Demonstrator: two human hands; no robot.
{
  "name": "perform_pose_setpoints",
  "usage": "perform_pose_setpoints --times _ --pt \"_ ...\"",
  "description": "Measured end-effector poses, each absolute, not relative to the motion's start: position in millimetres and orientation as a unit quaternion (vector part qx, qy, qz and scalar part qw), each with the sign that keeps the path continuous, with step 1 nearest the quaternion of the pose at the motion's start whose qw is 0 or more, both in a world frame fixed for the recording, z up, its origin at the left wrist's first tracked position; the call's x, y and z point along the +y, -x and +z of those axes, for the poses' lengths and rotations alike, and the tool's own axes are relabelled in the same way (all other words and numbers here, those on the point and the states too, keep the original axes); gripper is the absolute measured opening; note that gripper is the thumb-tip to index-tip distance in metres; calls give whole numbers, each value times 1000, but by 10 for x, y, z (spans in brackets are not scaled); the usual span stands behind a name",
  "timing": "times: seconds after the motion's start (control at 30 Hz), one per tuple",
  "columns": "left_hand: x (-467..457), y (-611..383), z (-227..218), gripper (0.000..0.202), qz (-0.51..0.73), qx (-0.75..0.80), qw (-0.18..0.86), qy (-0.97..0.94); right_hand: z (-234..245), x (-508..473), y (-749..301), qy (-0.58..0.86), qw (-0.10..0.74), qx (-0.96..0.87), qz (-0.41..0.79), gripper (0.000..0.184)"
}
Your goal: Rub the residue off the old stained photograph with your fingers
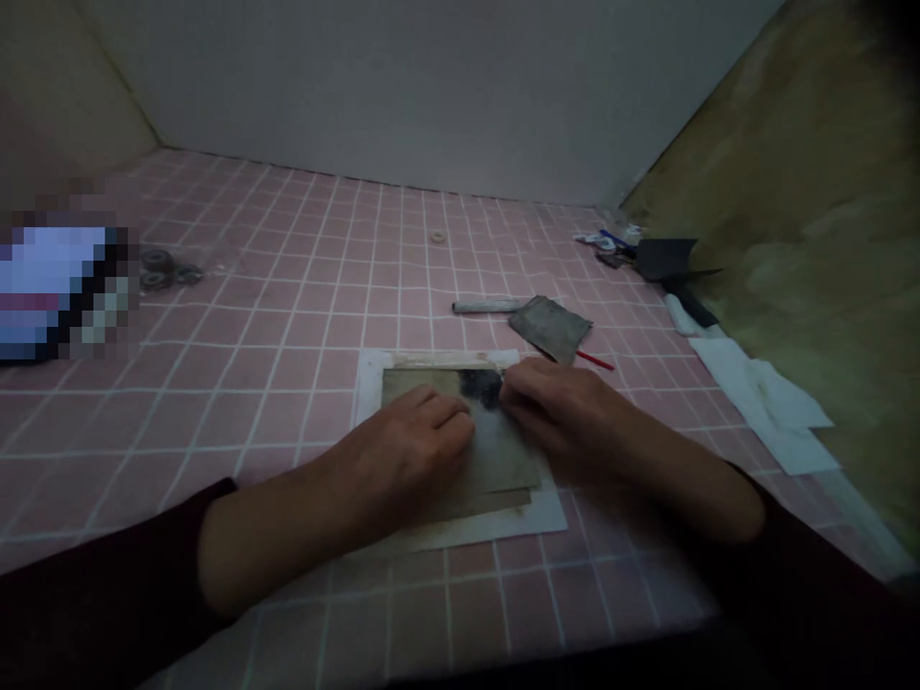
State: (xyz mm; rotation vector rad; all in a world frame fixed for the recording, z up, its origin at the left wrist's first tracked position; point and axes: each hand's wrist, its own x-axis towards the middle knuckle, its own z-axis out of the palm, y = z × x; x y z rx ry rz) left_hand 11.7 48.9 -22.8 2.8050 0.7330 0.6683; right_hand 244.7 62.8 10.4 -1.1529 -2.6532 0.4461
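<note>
A stained, greyish-beige sheet (499, 450) lies on a larger white sheet (536, 519), with a dark patch (480, 387) near its far edge. My left hand (409, 446) sits on the sheet's left part, fingers curled against it. My right hand (553, 407) lies across its right part, fingertips closed near the dark patch. The hands cover much of the sheet, so its middle is hidden. Just beyond my right hand lie a grey, worn sheet of abrasive-looking material (550, 329), a metal rod (485, 307) and a red pencil (595, 360).
The work surface is pink tile (251, 383) with white grout. White paper towels (772, 407) lie at right, below a black object (665, 259) and small scraps (604, 240). Dark rings (156, 270) and a small pale ring (438, 237) lie farther away. A pixelated object (57, 292) covers the left edge.
</note>
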Motion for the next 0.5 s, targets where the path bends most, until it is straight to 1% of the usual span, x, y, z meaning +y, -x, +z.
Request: perform_pose_setpoints --times 0.1,0.2,0.3,0.4,0.5 --pt "480 -125 -237 14 220 252 63 -940 65 593 -2427 368 123 -907 165 15" --pt "480 -120 -260 15 220 244 41 -944 8 588 -2482 385 97 -906 149 16" --pt "495 -108 -276 14 203 234 41 -950 -65 615 -2508 407 96 -899 129 18" --pt "504 -101 -267 15 187 239 20 -953 -111 624 -2470 389 123 -899 157 21" --pt "503 -96 -244 16 181 229 16 -956 -120 616 -2480 397 118 -894 169 21"
